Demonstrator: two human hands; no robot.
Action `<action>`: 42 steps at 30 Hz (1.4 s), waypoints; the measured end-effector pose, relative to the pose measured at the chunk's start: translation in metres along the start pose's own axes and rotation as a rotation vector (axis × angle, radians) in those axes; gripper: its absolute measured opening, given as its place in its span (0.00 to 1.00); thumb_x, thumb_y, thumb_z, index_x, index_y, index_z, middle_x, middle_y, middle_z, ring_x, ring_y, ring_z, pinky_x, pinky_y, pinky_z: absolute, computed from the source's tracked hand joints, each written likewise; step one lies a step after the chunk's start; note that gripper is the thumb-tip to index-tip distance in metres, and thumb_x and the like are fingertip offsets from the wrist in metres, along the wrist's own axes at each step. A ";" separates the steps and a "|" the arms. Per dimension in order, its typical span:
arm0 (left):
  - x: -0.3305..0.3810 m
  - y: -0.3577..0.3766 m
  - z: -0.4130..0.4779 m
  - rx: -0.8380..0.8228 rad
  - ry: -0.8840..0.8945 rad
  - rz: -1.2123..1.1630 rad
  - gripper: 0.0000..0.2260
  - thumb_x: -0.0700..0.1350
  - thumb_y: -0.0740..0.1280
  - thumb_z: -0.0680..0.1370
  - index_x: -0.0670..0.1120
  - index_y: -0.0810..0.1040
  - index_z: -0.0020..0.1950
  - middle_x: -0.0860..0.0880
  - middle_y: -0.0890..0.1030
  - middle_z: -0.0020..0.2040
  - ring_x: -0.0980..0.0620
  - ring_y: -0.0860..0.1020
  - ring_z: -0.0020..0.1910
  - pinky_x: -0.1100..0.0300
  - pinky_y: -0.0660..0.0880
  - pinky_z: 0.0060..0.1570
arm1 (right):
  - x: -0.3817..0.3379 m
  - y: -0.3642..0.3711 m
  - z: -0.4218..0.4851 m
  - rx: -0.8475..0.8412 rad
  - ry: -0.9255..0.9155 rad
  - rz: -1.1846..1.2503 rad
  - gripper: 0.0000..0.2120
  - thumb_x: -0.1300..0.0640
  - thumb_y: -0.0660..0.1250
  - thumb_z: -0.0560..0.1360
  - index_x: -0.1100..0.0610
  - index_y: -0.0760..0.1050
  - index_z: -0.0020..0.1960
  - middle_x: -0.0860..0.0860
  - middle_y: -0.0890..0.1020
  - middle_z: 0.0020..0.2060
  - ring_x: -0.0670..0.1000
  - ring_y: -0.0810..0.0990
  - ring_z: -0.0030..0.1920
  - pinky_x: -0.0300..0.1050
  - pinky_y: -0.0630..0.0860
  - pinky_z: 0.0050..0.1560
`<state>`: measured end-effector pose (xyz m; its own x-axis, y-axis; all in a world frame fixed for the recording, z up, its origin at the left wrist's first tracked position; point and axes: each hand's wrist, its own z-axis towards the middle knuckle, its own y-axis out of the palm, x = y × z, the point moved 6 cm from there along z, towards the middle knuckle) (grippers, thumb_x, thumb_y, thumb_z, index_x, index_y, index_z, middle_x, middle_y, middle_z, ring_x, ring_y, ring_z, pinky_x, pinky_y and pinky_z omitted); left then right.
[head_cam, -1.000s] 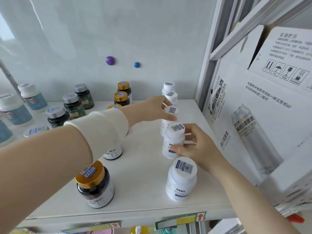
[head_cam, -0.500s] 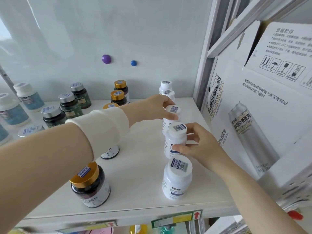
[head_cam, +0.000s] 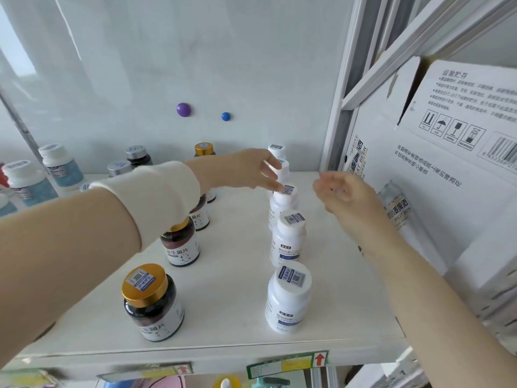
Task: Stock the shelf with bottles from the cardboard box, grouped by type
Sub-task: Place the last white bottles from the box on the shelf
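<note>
Our left hand (head_cam: 243, 170), fingers straight, touched a white plastic bottle (head_cam: 280, 210), while our blurred right hand (head_cam: 342, 193) seemed spread.

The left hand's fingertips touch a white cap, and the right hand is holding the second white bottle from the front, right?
Not quite. In the head view the right hand holds nothing: it hovers open, off to the right of the second white bottle and apart from it. The left hand does touch a white cap.
</note>
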<state>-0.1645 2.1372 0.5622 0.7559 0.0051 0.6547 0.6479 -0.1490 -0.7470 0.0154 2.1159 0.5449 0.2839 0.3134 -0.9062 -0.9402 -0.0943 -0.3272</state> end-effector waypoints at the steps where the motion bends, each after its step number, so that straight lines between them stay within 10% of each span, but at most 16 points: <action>1: 0.003 -0.009 -0.002 0.011 0.005 0.092 0.17 0.51 0.71 0.73 0.53 0.70 0.60 0.55 0.78 0.58 0.55 0.76 0.50 0.67 0.70 0.44 | -0.009 -0.003 0.009 0.026 -0.017 -0.055 0.13 0.52 0.66 0.75 0.53 0.73 0.58 0.39 0.77 0.47 0.33 0.73 0.42 0.25 0.69 0.46; 8: 0.001 -0.052 0.013 0.114 0.000 1.006 0.20 0.49 0.64 0.78 0.47 0.65 0.68 0.48 0.75 0.61 0.46 0.76 0.56 0.56 0.70 0.50 | -0.025 0.017 0.080 -0.134 -0.089 -0.766 0.22 0.50 0.64 0.75 0.57 0.67 0.66 0.54 0.71 0.64 0.55 0.71 0.64 0.48 0.68 0.60; 16: -0.018 -0.059 0.071 0.106 0.012 1.056 0.20 0.47 0.63 0.79 0.44 0.65 0.68 0.45 0.74 0.62 0.44 0.76 0.55 0.59 0.66 0.37 | -0.006 0.024 0.117 -0.282 -0.032 -1.241 0.21 0.50 0.62 0.77 0.58 0.65 0.66 0.55 0.69 0.63 0.57 0.71 0.62 0.50 0.69 0.58; 22: -0.034 -0.059 0.109 0.107 0.011 0.400 0.26 0.52 0.68 0.75 0.46 0.64 0.69 0.47 0.74 0.64 0.46 0.73 0.62 0.53 0.69 0.63 | 0.022 0.030 0.115 -0.319 0.082 -0.632 0.26 0.51 0.69 0.73 0.54 0.67 0.67 0.49 0.73 0.64 0.49 0.73 0.62 0.40 0.68 0.57; 42: -0.043 -0.028 0.155 0.060 0.078 0.108 0.18 0.48 0.71 0.72 0.45 0.72 0.59 0.52 0.74 0.53 0.51 0.72 0.51 0.60 0.68 0.53 | 0.073 0.071 0.127 -0.290 0.102 -0.153 0.20 0.54 0.77 0.64 0.46 0.73 0.52 0.39 0.79 0.47 0.39 0.78 0.49 0.32 0.71 0.44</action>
<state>-0.2006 2.2939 0.5369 0.8135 -0.0846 0.5754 0.5695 -0.0856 -0.8176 -0.0542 2.2522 0.4892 0.4488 0.2498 -0.8580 -0.7968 -0.3228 -0.5107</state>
